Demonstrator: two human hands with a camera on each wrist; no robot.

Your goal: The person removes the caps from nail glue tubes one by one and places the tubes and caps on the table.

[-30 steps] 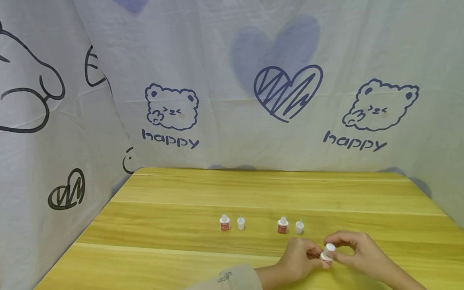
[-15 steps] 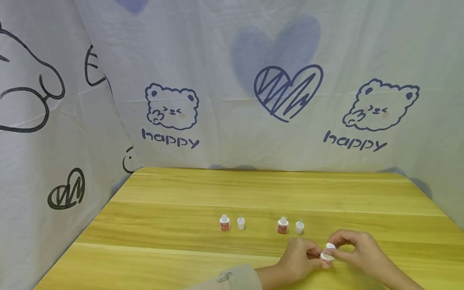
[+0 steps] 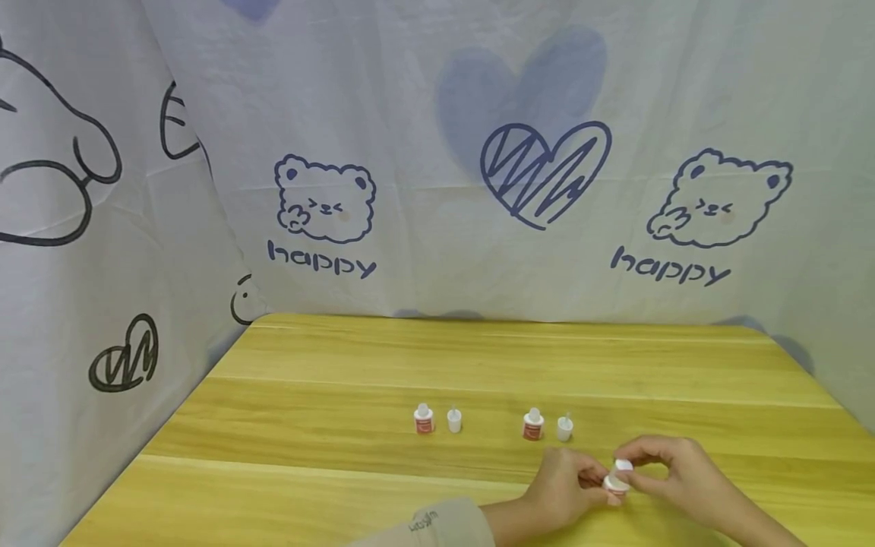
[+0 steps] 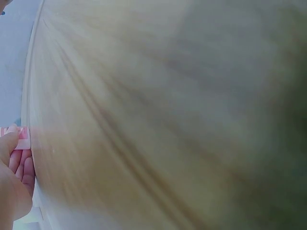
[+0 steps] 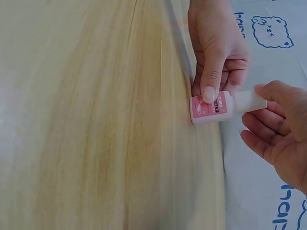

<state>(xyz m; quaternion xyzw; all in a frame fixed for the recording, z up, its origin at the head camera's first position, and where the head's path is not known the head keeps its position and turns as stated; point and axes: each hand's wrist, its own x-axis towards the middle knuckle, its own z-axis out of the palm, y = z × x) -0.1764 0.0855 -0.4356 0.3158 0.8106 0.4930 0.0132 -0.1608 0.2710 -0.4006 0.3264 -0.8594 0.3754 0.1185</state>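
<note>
My left hand (image 3: 559,492) holds a small white glue bottle (image 5: 204,112) with a pink label upright on the table, its thumb across the label. My right hand (image 3: 683,480) pinches the white cap (image 5: 249,101) on top of it between thumb and fingers. The right wrist view shows the cap sitting at the bottle's neck; whether its thread is engaged cannot be told. In the left wrist view only part of the left hand and a bit of the pink label (image 4: 23,135) appear at the edge.
Further back stand two uncapped glue bottles, a left bottle (image 3: 424,422) and a right bottle (image 3: 533,427). Beside each, a white cap stands upside down with its thin pin up: left cap (image 3: 454,422), right cap (image 3: 564,428). A printed white cloth (image 3: 437,266) hangs behind the wooden table (image 3: 328,365).
The right thumb and fingers have shifted slightly around the cap, the thumb rising over it and then lowering. The left hand and bottle stay in place.
</note>
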